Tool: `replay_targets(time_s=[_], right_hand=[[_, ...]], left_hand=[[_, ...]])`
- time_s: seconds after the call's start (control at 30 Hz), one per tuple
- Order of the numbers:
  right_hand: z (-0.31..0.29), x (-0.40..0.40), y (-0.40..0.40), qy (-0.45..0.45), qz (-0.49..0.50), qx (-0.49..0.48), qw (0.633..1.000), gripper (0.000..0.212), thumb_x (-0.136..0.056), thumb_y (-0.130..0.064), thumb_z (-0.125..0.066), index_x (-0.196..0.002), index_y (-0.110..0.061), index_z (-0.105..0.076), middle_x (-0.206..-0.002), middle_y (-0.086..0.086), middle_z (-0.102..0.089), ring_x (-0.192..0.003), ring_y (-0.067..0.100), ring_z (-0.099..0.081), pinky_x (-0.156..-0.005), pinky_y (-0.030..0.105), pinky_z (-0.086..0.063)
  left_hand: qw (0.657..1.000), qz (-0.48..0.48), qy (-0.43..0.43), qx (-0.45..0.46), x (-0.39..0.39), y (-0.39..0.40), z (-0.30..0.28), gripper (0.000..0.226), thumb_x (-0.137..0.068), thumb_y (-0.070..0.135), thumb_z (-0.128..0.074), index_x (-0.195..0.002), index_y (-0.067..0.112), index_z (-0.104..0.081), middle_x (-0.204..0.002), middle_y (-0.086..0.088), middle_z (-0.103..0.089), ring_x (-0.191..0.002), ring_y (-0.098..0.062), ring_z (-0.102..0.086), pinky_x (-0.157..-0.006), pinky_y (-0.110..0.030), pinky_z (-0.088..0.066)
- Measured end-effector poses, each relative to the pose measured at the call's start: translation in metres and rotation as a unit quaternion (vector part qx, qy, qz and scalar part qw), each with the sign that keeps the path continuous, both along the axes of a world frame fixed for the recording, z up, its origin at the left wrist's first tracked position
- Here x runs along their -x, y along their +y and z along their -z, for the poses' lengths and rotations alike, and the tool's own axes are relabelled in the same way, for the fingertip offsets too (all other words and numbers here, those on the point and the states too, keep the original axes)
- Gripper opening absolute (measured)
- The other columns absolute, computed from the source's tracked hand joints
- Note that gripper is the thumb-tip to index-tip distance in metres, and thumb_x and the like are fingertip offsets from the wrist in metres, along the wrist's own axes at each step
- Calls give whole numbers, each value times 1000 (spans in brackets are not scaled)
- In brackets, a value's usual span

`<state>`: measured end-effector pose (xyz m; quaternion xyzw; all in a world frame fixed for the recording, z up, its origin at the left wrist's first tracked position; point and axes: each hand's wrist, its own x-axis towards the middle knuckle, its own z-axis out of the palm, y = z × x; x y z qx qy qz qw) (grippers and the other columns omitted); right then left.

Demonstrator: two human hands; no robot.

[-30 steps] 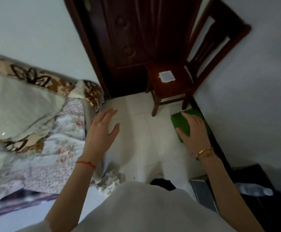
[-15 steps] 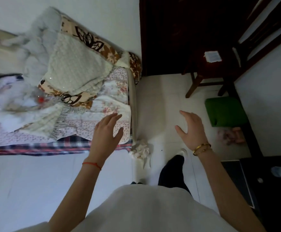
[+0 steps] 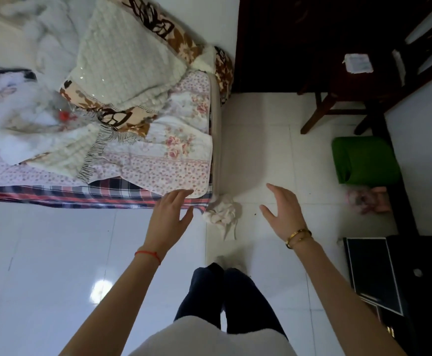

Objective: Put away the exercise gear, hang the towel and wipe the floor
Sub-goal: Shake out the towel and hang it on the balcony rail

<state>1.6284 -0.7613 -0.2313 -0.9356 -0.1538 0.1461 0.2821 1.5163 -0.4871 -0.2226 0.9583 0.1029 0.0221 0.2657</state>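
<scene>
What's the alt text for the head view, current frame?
A person stands on a white tiled floor with left hand and right hand held out open and empty above a crumpled white cloth lying at the corner of a bed. A rolled green mat lies by the right wall, near a dark wooden chair.

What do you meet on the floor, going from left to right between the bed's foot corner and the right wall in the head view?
Crumpled white cloth → rolled green mat
</scene>
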Motion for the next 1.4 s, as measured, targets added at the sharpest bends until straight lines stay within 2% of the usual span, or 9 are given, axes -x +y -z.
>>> replay_targets(time_s=[0.13,0.37,0.57,0.8,0.93,1.07,1.17,1.27,1.4], right_hand=[[92,-15,6,31,-11,25,999,54,-91,-27,-58,-140,-13,-39,-140,6,-45,-132,24,-34,-108,35,-32],[322,-51,28,98,-60,97,989,56,-92,-30,-56,-141,-14,-36,-143,9,-42,-132,27,-35,-107,40,-34],[506,-64,54,138,-101,133,976,53,-89,-31,-58,-137,-19,-41,-134,13,-48,-121,34,-43,-97,46,-42],[660,-73,79,183,-138,123,966,74,-86,-29,-63,-148,-22,-22,-145,10,-31,-127,30,-38,-103,42,-40],[686,-81,83,173,-107,102,974,39,-85,-19,-60,-123,-13,-51,-121,13,-48,-111,31,-49,-94,38,-45],[658,-85,71,173,-62,53,982,21,-86,-16,-58,-106,-9,-56,-105,13,-55,-98,30,-52,-81,33,-45],[597,-76,55,160,-31,-14,987,14,-83,-12,-59,-96,-10,-56,-90,9,-58,-83,26,-55,-67,27,-42],[510,-60,36,146,4,-87,985,9,-84,-9,-61,-90,-10,-54,-78,5,-59,-67,18,-53,-54,9,-35],[382,-41,14,139,57,-143,978,5,-89,-10,-57,-94,-11,-55,-83,3,-63,-73,14,-56,-58,6,-40]], left_hand=[[999,29,39,0,-19,-6,101,38,-88,17,-66,-126,15,-60,-119,-4,-65,-108,-28,-60,-92,-41,-50],[990,67,124,3,-47,-18,330,41,-88,19,-67,-128,14,-59,-123,-8,-64,-109,-31,-61,-90,-40,-49],[977,47,207,18,-64,-24,516,52,-90,26,-64,-139,14,-49,-139,-7,-54,-121,-29,-54,-96,-38,-46],[954,46,296,-7,-90,-29,650,73,-90,34,-64,-151,19,-28,-149,-7,-39,-118,-30,-57,-90,-40,-49],[948,40,314,-34,-104,-28,662,44,-91,22,-58,-133,15,-51,-127,-10,-57,-112,-30,-59,-88,-38,-48],[962,50,269,1,-108,-28,621,28,-88,24,-59,-113,10,-62,-110,-10,-63,-100,-30,-62,-80,-38,-52],[971,55,228,39,-103,-35,559,24,-87,24,-62,-106,10,-63,-102,-9,-64,-95,-29,-60,-77,-39,-52],[978,59,182,79,-97,-47,479,27,-83,21,-65,-108,10,-65,-102,-8,-65,-95,-28,-59,-76,-36,-49],[981,73,145,105,-97,-65,361,33,-82,19,-67,-114,11,-66,-106,-7,-68,-97,-27,-60,-76,-31,-45]])
